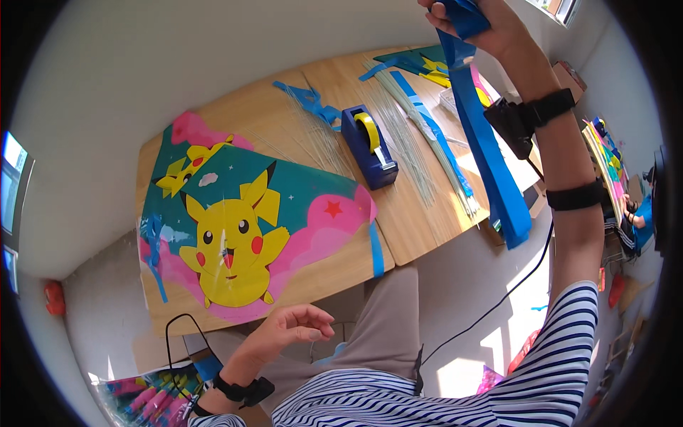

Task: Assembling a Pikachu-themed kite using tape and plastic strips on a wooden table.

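Right hand: gripping long, flat blue plastic strip, long axis trailing toward 5 o'clock.
Left hand: hovering farther off, half-curled, empty.

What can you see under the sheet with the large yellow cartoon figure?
Part of a second green, pink and yellow sheet shows past the upper-left edge of the top sheet; both lie on the wooden tabletop. The rest is covered.

Pale wall, sunlit floor
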{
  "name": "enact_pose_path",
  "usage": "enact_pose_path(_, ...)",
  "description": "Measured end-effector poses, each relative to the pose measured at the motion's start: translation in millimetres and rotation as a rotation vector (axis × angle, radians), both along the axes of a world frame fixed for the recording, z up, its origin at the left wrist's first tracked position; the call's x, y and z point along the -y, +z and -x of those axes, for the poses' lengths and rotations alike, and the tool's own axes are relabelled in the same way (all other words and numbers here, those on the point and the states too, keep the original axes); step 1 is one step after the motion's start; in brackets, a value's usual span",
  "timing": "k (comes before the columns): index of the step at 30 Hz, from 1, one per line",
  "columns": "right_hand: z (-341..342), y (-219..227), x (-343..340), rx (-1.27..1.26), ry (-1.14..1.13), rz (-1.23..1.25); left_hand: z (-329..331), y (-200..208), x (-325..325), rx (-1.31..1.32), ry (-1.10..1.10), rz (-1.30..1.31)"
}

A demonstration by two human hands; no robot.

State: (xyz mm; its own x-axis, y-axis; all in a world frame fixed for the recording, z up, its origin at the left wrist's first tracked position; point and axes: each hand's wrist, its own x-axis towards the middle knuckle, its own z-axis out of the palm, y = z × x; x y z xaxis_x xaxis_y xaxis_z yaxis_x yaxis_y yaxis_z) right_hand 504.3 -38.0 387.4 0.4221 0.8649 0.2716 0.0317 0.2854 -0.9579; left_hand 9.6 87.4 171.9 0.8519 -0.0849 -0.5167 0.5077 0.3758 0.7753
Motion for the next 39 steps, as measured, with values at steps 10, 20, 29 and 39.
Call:
enact_pose_path(10, -58.2, -124.0, -164.5, -0.320, -0.329, 0.296, 43.9, -48.4, -31.5, -0.085, 0.406, 0.035)
enact_pose_path(20, -53.2, -261.5, -97.9, 0.101, -0.994, 0.779, 45.4, -45.0, -52.5, -0.090, 0.554, -0.037)
enact_pose_path(29, 178.3, -271.8, -33.0, 0.469, -0.640, 0.408, 85.2, -45.6, -74.2, -0.139, 0.568, -0.663)
enact_pose_path(39, 298.8, -359.9, -22.4, 1.141, -0.360, 0.631, 157.0, -97.5, -94.6, 0.027, 0.265, -1.582)
